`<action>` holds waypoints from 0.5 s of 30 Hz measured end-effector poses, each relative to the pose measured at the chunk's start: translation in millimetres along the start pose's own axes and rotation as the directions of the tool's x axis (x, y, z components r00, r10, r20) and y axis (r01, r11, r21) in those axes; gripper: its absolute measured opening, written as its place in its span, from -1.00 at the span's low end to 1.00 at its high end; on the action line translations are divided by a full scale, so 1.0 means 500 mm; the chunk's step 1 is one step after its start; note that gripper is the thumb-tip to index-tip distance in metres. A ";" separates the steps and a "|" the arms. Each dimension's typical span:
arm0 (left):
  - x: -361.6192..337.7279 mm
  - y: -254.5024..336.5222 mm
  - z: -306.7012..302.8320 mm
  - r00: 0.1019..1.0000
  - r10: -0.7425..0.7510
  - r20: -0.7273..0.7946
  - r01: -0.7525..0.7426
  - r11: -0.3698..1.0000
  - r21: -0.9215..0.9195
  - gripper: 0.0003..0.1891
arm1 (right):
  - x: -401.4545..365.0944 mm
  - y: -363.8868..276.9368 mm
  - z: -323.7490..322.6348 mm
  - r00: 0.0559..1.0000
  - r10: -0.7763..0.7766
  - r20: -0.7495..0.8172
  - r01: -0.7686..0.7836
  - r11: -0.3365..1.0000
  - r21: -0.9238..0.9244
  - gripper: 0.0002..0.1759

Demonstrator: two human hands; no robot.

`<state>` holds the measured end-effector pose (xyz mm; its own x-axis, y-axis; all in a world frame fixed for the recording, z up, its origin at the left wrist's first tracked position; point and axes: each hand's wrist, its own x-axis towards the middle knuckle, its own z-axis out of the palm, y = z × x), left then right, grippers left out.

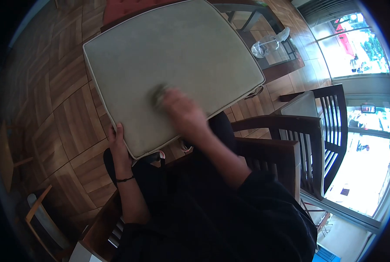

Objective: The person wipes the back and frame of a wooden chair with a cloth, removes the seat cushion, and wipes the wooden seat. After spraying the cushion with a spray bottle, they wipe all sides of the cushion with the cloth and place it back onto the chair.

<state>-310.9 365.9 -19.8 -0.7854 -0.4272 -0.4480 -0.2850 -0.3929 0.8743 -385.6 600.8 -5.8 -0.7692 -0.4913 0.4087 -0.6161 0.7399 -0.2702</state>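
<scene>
A square, pale grey-beige seat cushion (173, 56) with light piping lies flat in front of me, its near edge at my knees. My left hand (119, 142) grips its near-left edge, thumb on the upper face and fingers around the side. Over the near middle of the cushion is my right hand (184, 112), blurred by motion. Its closed fingers hold a small dark, roundish scrubber (159, 97) against the fabric; the blur hides its exact kind. A tie strap (255, 92) hangs at the cushion's right corner.
Behind the cushion's right side stands a glass-topped table (286, 54) with a clear bottle (265, 46) with a whitish top on it. Dark slatted wooden chairs (310, 131) stand close on my right. A red tufted seat (129, 11) is at the far side, above the parquet floor (68, 113).
</scene>
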 end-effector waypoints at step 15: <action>0.014 -0.019 -0.014 0.998 0.065 0.004 -0.065 0.997 -0.039 -0.60 | 0.011 0.477 -0.179 0.688 0.623 -0.373 -0.724 0.627 -0.288 -0.73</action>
<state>-310.0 361.0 -32.8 -0.8047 -0.4485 -0.3891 -0.2114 -0.3959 0.8936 -521.6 815.6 10.1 -0.8497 0.2944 0.4375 0.2194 0.9518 -0.2143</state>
